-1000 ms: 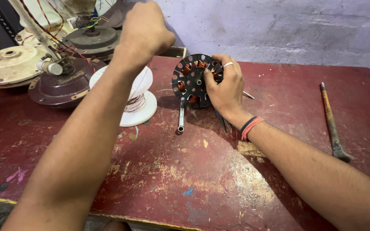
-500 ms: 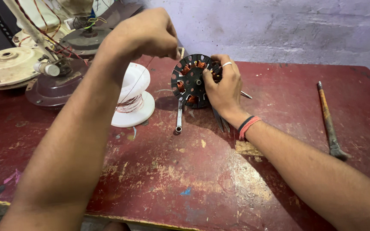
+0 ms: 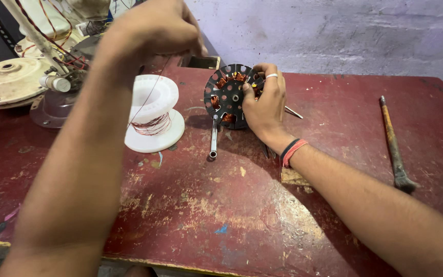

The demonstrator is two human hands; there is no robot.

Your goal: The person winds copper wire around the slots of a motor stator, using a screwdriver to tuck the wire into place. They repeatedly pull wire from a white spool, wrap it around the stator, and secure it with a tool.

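Observation:
A black round motor stator (image 3: 227,96) with copper windings stands on edge on the red table (image 3: 190,205). My right hand (image 3: 265,102) grips its right side, a ring on one finger and bands on the wrist. My left hand (image 3: 155,31) is raised above the table, its fingers pinched on a thin copper wire (image 3: 152,90) that runs down to a white plastic spool (image 3: 154,114) with a little copper wire wound on it. A metal shaft (image 3: 213,138) sticks out below the stator toward me.
Several fan housings and parts (image 3: 6,82) with red wires are piled at the far left. A long-handled brush (image 3: 393,143) lies at the right. A thin metal rod (image 3: 293,112) pokes out behind my right hand. A purple wall (image 3: 334,36) backs the table.
My left hand has come nearer and higher while pulling the wire from the spool. My right hand stays on the stator.

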